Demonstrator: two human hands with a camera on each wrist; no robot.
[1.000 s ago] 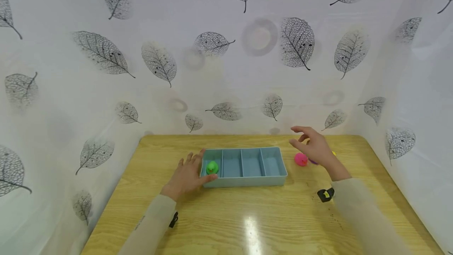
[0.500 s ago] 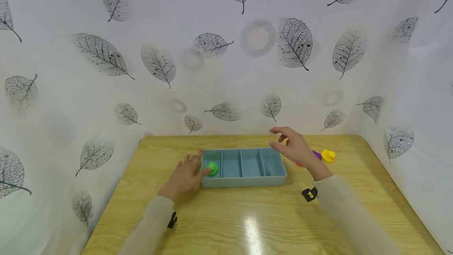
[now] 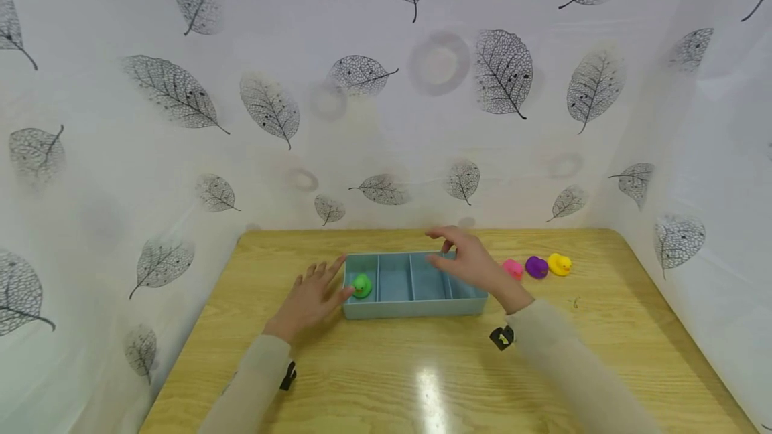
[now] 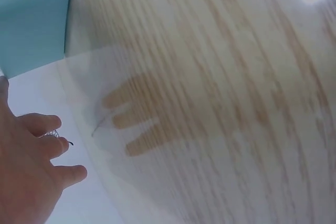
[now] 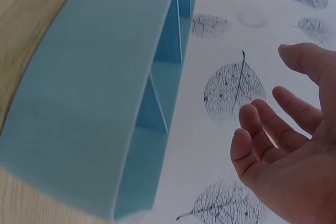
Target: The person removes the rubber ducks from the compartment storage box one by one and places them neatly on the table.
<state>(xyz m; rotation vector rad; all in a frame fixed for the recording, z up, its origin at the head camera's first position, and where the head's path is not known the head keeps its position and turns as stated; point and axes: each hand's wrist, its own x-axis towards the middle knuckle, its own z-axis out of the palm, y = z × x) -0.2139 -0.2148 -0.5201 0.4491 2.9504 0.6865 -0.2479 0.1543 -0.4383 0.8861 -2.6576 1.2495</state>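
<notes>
A blue-grey tray (image 3: 416, 309) with several compartments lies on the wooden table. In its leftmost compartment sits a green rubber duck (image 3: 361, 285). My left hand (image 3: 309, 301) is at the tray's left end with fingers spread, thumb near the duck; whether it touches the tray I cannot tell. Over the tray's right compartments hovers my right hand (image 3: 473, 265), fingers loosely bent and holding nothing, as the right wrist view also shows. To the right of the tray stand a pink duck (image 3: 513, 268), a purple duck (image 3: 536, 267) and a yellow duck (image 3: 559, 264) in a row.
The wooden table (image 3: 362, 374) ends at a white leaf-printed curtain (image 3: 386, 119) behind and on both sides. Black wrist mounts (image 3: 502, 337) hang from the sleeves. A small greenish mark (image 3: 575, 302) shows on the table at the right.
My right hand has moved left from above the ducks to over the tray, uncovering the pink, purple and yellow ducks. My left hand has drawn back slightly to the left.
</notes>
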